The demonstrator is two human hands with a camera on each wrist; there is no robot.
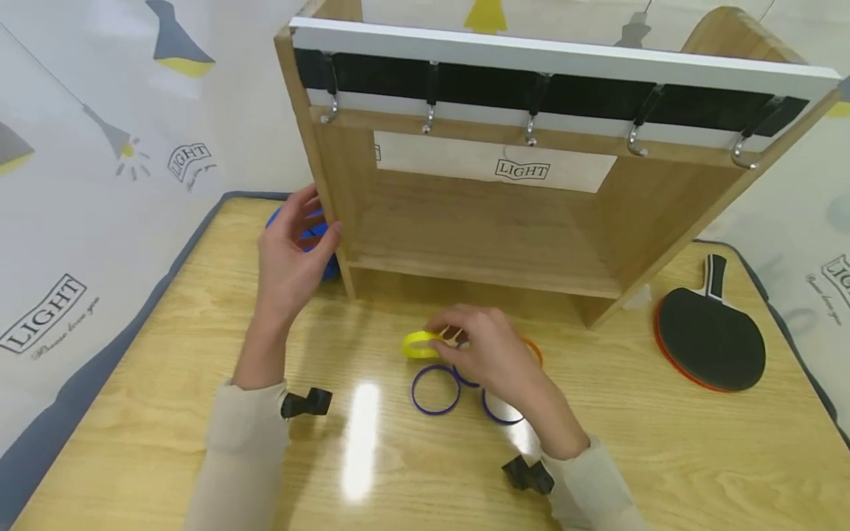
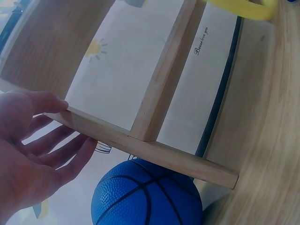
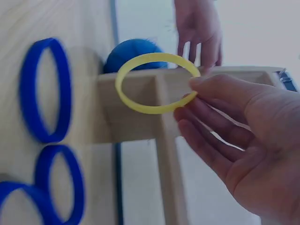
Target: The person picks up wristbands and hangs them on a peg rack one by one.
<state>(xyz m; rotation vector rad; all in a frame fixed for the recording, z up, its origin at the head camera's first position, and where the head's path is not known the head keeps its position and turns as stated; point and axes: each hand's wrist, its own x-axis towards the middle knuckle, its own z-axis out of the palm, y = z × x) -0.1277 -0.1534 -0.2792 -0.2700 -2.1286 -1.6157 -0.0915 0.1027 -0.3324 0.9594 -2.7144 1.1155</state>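
My right hand (image 1: 494, 350) pinches a yellow silicone wristband (image 3: 154, 109) between thumb and fingertips, in front of the wooden shelf rack (image 1: 491, 274). Around the rack's left side panel (image 2: 112, 136) my left hand (image 1: 288, 254) has its thumb on one face and its fingers on the other. A blue basketball (image 2: 147, 197) sits beside that panel, partly behind the left hand in the head view. Below the right hand lie several blue wristbands (image 1: 434, 412), and an orange one (image 1: 538, 354) is partly hidden behind it.
Along the top front of the rack runs a hook rail (image 1: 491, 88) with several metal hooks (image 1: 531, 133). To its right, a black and red table tennis bat (image 1: 710, 339) lies on the wooden table (image 1: 166, 413). A printed cloth (image 1: 86, 221) hangs behind.
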